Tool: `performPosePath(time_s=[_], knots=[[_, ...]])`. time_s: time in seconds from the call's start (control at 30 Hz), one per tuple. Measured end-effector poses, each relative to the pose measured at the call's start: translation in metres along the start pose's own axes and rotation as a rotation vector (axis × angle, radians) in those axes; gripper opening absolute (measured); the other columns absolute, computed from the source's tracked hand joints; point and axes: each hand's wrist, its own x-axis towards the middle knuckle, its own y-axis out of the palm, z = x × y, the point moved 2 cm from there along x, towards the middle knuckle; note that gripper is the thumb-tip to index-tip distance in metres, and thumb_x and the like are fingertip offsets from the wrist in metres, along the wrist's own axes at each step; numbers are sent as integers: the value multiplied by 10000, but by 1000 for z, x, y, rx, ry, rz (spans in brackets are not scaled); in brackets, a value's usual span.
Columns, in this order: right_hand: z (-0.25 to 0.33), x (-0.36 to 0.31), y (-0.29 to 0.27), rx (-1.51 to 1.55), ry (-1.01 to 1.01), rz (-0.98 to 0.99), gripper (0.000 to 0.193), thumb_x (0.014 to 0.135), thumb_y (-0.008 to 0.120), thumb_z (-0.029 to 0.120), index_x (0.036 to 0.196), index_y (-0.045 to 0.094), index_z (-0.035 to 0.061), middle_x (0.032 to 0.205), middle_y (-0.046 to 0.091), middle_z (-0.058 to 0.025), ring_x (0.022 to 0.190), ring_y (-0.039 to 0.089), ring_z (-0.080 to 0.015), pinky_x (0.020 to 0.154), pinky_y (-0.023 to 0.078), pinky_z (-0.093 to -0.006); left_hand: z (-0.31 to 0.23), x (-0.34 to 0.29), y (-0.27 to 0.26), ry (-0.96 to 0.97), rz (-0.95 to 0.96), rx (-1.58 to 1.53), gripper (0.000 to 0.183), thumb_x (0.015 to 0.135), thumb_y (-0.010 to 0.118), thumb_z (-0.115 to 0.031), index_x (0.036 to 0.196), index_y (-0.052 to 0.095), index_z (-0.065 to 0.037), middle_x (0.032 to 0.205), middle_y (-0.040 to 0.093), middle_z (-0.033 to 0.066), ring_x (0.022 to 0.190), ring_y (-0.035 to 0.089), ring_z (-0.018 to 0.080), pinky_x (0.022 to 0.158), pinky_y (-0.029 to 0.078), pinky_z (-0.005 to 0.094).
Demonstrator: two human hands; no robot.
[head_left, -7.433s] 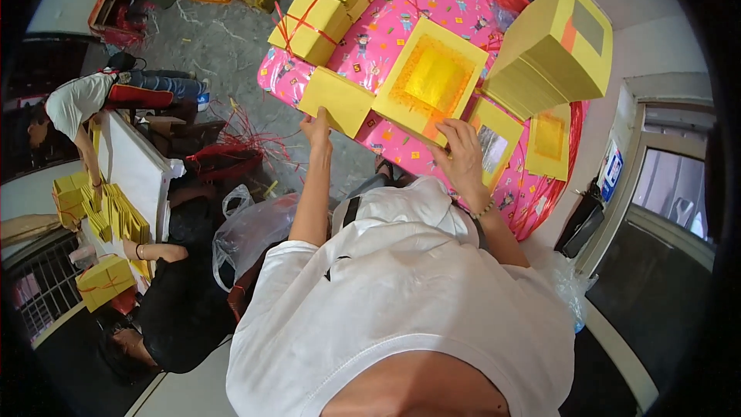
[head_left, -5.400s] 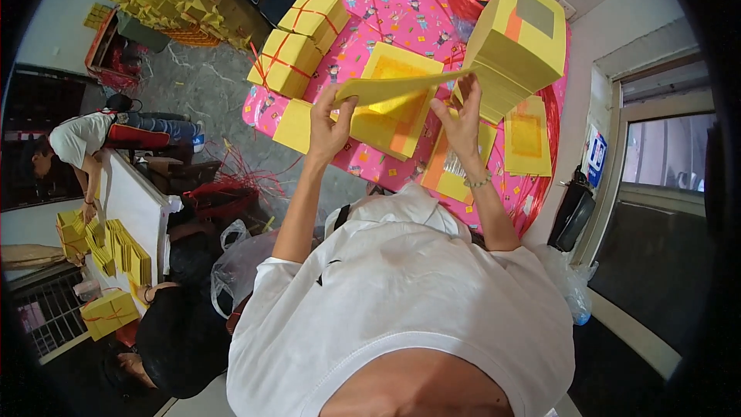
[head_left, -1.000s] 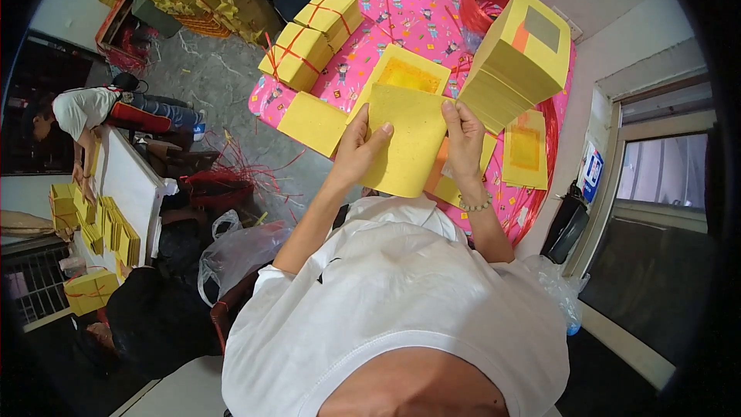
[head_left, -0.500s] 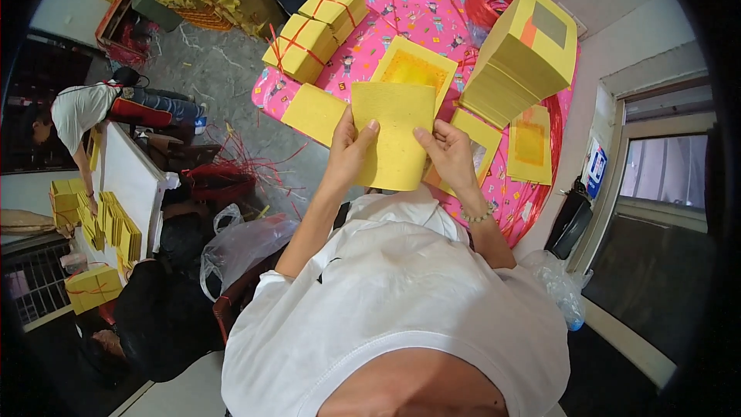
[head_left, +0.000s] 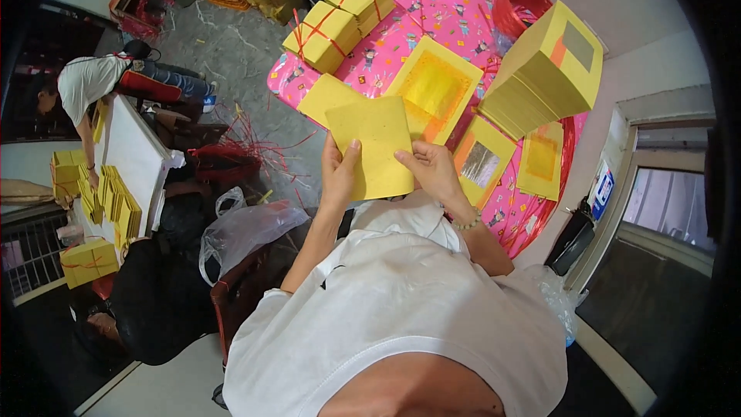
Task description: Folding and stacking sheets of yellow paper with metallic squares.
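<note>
My left hand (head_left: 340, 171) grips the left edge of a plain yellow paper sheet (head_left: 372, 143), thumb on top. At its right edge, my right hand (head_left: 431, 173) pinches the paper between thumb and fingers. Whether it is one sheet or several layers, I cannot tell. Beyond it on the table lie a yellow sheet with an orange-bordered print (head_left: 434, 91) and a plain yellow piece (head_left: 328, 95). To the right are a sheet with a silver foil square (head_left: 482, 164) and smaller sheets with an orange print (head_left: 542, 156). Behind these stands a tall stack of yellow paper (head_left: 526, 73).
A pink patterned tablecloth (head_left: 455, 0) covers the table. Yellow bundles tied with red strips (head_left: 323, 37) sit at its far left, a red ring-shaped roll (head_left: 513, 11) at the back right. Left, another person (head_left: 96, 85) bends over a white table (head_left: 139, 154); a clear plastic bag (head_left: 251, 235) hangs nearer.
The view has shifted, so the table's things appear farther right. The held paper has come slightly lower and tilts to the left. Both hands keep their hold on it.
</note>
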Motion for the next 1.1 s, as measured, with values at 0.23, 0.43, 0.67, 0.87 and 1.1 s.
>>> performPosePath(time_s=[0.23, 0.43, 0.67, 0.87, 1.1], knots=[[-21, 8, 18, -224, 80, 129, 218, 891, 603, 151, 968, 635, -50, 827, 668, -62, 719, 610, -70, 609, 495, -211, 10, -13, -33, -20, -241, -34, 334, 927, 503, -66, 1248, 417, -28, 1184, 552, 90, 1058, 543, 147, 901, 432, 292], [-34, 17, 33, -247, 177, 181, 230, 901, 590, 186, 981, 636, -25, 763, 650, -30, 630, 579, -55, 489, 471, -214, 13, -14, -50, 21, -382, -72, 346, 928, 502, -74, 1259, 411, -29, 1196, 551, 94, 1065, 548, 167, 906, 435, 301], [-1, 56, 43, -460, -195, 41, 304, 833, 644, 261, 998, 604, 10, 767, 647, -124, 663, 629, -215, 588, 469, -337, 19, 15, -64, -33, -380, -130, 339, 939, 483, -89, 1269, 430, -31, 1233, 530, 87, 1106, 532, 182, 934, 424, 315], [9, 137, 49, -982, -224, 125, 292, 822, 613, 271, 944, 601, 7, 808, 646, -178, 766, 631, -348, 661, 477, -455, 45, 69, -80, -31, -404, -160, 337, 929, 517, -94, 1239, 429, 3, 1181, 558, 103, 1033, 565, 174, 886, 452, 302], [-25, 199, 62, -1286, -71, 220, 314, 802, 631, 242, 983, 573, -8, 814, 653, -203, 804, 645, -351, 683, 496, -458, 100, 110, -107, -103, -464, -30, 267, 906, 561, -102, 1137, 529, 28, 1063, 619, 92, 945, 589, 155, 813, 465, 285]])
